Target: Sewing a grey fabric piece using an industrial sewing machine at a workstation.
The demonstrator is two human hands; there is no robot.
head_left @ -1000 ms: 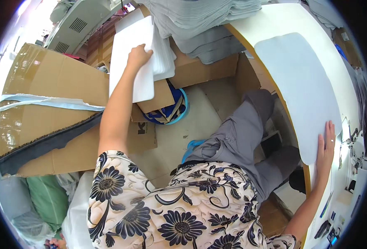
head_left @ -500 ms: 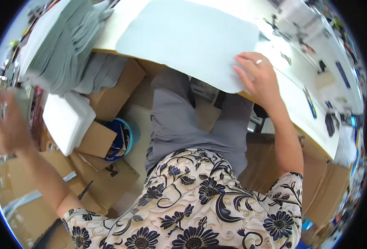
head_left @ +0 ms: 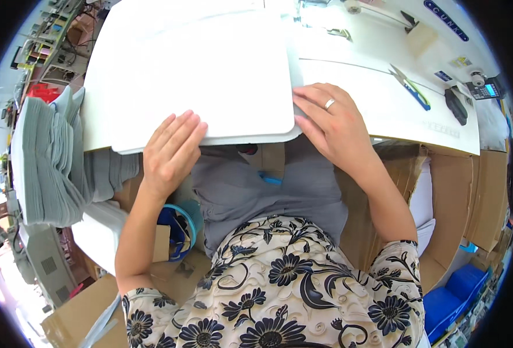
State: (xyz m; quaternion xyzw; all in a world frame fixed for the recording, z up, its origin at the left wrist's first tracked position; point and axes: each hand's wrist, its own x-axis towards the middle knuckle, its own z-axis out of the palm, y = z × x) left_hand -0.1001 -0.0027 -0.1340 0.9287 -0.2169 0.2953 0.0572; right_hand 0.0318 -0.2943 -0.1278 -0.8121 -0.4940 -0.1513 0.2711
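Observation:
A white sheet [head_left: 204,69] with rounded corners lies over a pale grey-blue sheet [head_left: 293,64], whose edge peeks out along the right side. Both rest on the white tabletop, their near edges level with the table's front edge. My left hand [head_left: 172,153] lies with fingers stretched flat on the white sheet by its near edge. At the right edge of the sheets is my right hand [head_left: 340,130], a ring on one finger. Its fingers and thumb are apart, their tips touching the edge near the corner.
A thick stack of folded grey sheets [head_left: 48,168] hangs at the left table edge. Scissors [head_left: 410,87] and a black object [head_left: 456,107] lie on the right, near a white machine [head_left: 442,35]. Below are a blue bin [head_left: 195,223] and a cardboard box [head_left: 456,203].
My left hand has come from the far left onto the table. A white sheet now covers most of the grey-blue one, which sits further left. My right hand has shifted slightly left.

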